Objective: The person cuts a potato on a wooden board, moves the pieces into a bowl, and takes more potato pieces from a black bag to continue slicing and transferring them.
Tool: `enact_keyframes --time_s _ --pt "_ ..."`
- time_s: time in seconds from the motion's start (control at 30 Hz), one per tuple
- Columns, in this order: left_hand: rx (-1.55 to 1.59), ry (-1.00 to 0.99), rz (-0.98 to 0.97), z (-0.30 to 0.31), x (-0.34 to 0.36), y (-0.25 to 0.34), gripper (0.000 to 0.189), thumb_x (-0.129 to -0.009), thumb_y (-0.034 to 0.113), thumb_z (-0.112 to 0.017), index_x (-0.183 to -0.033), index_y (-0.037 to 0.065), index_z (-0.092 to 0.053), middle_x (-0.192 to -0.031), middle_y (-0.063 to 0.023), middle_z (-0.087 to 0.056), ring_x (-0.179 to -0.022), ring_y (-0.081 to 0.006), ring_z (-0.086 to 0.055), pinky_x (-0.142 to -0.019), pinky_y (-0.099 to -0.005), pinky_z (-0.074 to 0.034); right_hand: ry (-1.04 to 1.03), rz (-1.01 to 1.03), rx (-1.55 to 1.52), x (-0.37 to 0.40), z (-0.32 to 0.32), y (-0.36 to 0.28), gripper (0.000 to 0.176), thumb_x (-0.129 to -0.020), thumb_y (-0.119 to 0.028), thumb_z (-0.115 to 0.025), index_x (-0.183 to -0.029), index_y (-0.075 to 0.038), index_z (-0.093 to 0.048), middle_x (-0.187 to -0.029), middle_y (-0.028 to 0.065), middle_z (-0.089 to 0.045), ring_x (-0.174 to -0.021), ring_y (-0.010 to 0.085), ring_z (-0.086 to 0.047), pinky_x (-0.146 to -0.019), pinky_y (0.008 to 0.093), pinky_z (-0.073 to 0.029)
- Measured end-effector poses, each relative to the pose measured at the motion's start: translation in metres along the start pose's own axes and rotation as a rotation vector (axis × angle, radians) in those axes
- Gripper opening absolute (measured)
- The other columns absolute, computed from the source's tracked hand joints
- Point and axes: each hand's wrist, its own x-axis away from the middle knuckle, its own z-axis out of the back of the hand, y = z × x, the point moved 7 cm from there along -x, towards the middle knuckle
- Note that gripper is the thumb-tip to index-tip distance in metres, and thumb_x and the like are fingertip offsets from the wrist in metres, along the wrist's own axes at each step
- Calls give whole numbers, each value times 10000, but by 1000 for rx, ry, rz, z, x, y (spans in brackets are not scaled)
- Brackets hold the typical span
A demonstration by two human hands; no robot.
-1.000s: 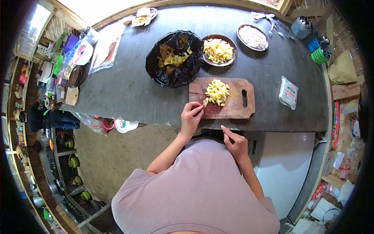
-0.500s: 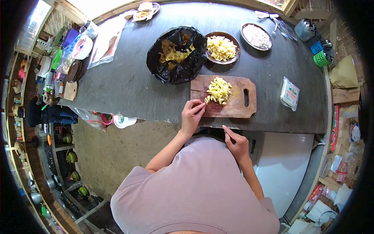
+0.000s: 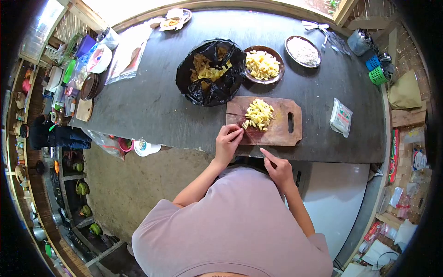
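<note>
A wooden cutting board (image 3: 277, 136) lies at the table's near edge with a heap of cut yellow pieces (image 3: 259, 114) on it. My left hand (image 3: 227, 142) is closed at the board's left near corner, its fingertips pinched on something small beside the heap. My right hand (image 3: 278, 170) is wrapped round the handle of a knife (image 3: 253, 137), whose thin blade points over the board toward my left fingertips. Beyond the board stand a black plastic-lined container (image 3: 184, 87) holding yellowish pieces and a brown bowl of yellow pieces (image 3: 262, 64).
A plate of white grated-looking food (image 3: 302, 51) sits at the back right. To the right lies a white packet (image 3: 341, 117). Utensils (image 3: 318, 27) rest near the far right corner. A person in dark clothes (image 3: 57, 135) stands at the far left.
The knife blade now shows over the board, near my left fingertips. The table and the things on it appear slightly lower in the view.
</note>
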Motion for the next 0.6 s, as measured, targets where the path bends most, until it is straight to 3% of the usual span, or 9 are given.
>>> enact_keyframes --time_s 0.07,0.13,0.2,0.3,0.4,0.5,0.6 --pt "6 -7 22 0 1 0 164 -857 13 -819 -1020 21 -806 -1041 -82 -722 -954 -253 -689 -820 -359 -572 -17 -29 4 -6 -5 -1 385 -967 -216 -686 -1346 -240 -749 -862 219 -722 -705 358 -718 -685 433 -581" --pt "-22 -4 13 1 -1 3 151 -859 9 -816 -1009 13 -797 -1045 -84 -721 -956 -257 -689 -823 -361 -572 54 65 -15 -8 -2 -7 398 -962 -210 -694 -1354 -248 -745 -862 210 -731 -715 354 -729 -686 423 -588" --pt "-13 10 12 3 -1 1 144 -858 10 -821 -999 10 -791 -1045 -88 -719 -959 -259 -687 -828 -364 -570 -19 48 72 7 2 3 402 -962 -195 -695 -1356 -256 -744 -897 187 -757 -761 332 -755 -701 409 -605" --pt "-19 -3 35 0 0 1 150 -859 23 -839 -1005 32 -804 -1049 -90 -734 -991 -257 -705 -853 -356 -576 82 128 -11 28 21 2 406 -960 -124 -677 -1349 -215 -752 -840 196 -718 -629 301 -686 -640 400 -555" --pt "-22 -12 13 -1 -1 1 155 -859 25 -840 -1009 32 -801 -1052 -90 -734 -979 -251 -707 -853 -357 -577 3 6 -1 21 19 4 397 -967 -120 -667 -1342 -215 -757 -841 177 -729 -583 265 -639 -626 370 -545" --pt "-20 -51 15 1 -2 1 152 -864 32 -838 -1011 32 -799 -1059 -91 -736 -988 -259 -708 -859 -364 -579 -23 -38 -56 14 12 11 384 -977 -163 -683 -1350 -220 -752 -799 180 -712 -604 233 -676 -633 361 -555" --pt "-35 -90 16 0 -6 3 165 -868 35 -833 -1029 30 -796 -1070 -87 -746 -1004 -269 -709 -870 -373 -580 93 -8 -192 18 14 26 385 -987 -144 -669 -1362 -188 -747 -747 171 -671 -586 191 -640 -626 337 -535"
